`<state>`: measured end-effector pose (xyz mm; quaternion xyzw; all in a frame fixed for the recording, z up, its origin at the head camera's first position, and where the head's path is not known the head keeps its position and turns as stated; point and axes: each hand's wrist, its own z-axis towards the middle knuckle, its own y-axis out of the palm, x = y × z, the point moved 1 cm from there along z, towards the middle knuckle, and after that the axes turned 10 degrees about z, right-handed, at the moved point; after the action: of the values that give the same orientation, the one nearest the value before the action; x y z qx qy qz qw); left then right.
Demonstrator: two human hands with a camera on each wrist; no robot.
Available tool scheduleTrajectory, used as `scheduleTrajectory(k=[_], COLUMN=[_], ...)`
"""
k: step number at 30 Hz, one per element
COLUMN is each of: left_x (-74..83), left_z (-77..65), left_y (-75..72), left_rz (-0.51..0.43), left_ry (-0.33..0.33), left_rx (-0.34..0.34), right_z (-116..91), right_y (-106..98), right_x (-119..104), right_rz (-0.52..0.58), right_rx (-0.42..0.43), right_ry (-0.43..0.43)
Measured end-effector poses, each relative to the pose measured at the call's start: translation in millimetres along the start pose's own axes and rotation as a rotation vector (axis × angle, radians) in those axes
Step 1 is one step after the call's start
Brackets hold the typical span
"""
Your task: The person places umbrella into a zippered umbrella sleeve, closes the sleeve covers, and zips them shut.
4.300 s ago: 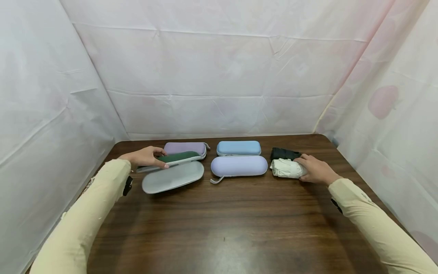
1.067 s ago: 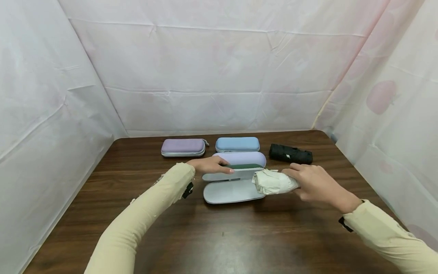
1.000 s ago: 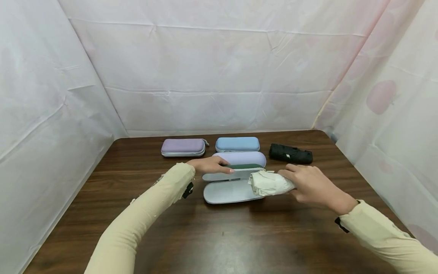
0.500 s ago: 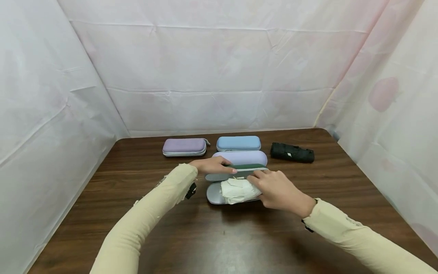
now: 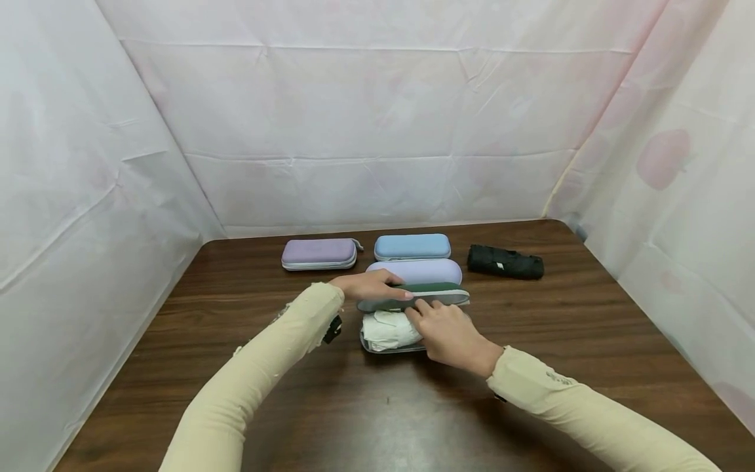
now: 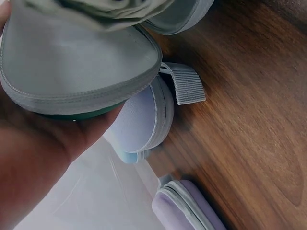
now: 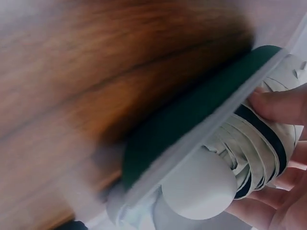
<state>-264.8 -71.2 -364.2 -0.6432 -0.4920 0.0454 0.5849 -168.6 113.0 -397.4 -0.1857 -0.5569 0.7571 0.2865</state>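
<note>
Right grip (image 5: 451, 335) around white bundle (image 5: 386, 330)

The green zip case (image 5: 429, 287), grey inside, lies open, its far half tilted up in the left hand (image 5: 373, 286). Along the case's near half lies a rolled off-white umbrella (image 5: 388, 330), dark-banded, white-ended, gripped by the right hand (image 5: 446, 334).

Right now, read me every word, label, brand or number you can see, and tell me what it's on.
Nothing readable.
Black bundle: white patch, too small to read.
Right sleeve: dark mark, too blurred to read.
Green case, white bundle: no lettering visible.
</note>
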Motion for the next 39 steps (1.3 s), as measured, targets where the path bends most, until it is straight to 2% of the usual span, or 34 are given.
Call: scheduleTrajectory(k=[8,16,21,23,24,26,28,30,31,36,39], left_x=[-2.6,-1.1,-0.3,-1.7,-2.2,-3.2,-3.9,-3.2,-2.4,4.5,9.7], left_z=[-6.3,-8.6,-10.1,-10.4,-11.0,-12.2,-14.1,-16.6,-17.9,-22.6,-23.8], left_y=[-3.0,-3.0,2.0,4.5,5.5,7.4,8.9,10.9,12.2,20.7,27.8], left_rz=[-0.024,-0.023,-0.029,-0.039,-0.044,-0.059,-0.068,-0.067,-0.058,0.028,0.105], left_ry=[0.004,-0.001,0.006,0.008,0.005,-0.005,-0.018,-0.033,-0.036,-0.025,0.001], left_rx=[0.007,0.005,0.026,0.032,0.036,0.044,0.058,0.072,0.08,0.141,0.204], right_z=[-1,4,-1,-4,-5,-6,-7,-7,-7,-10,-15], right_y=[11,8,1,-6,-10,-20,-30,-37,-40,-40,-36], right_x=[6,12,24,30,34,42,51,61,65,75,75], right_rz=[0.003,0.004,0.041,0.077,0.089,0.127,0.17,0.242,0.298,0.591,0.69], right_rx=[-0.018,-0.063,-0.102,-0.07,-0.028,0.092,0.21,0.248,0.225,-0.061,-0.147], right_ry=[-0.005,-0.046,-0.134,-0.226,-0.283,-0.363,-0.391,-0.336,-0.283,-0.017,0.042])
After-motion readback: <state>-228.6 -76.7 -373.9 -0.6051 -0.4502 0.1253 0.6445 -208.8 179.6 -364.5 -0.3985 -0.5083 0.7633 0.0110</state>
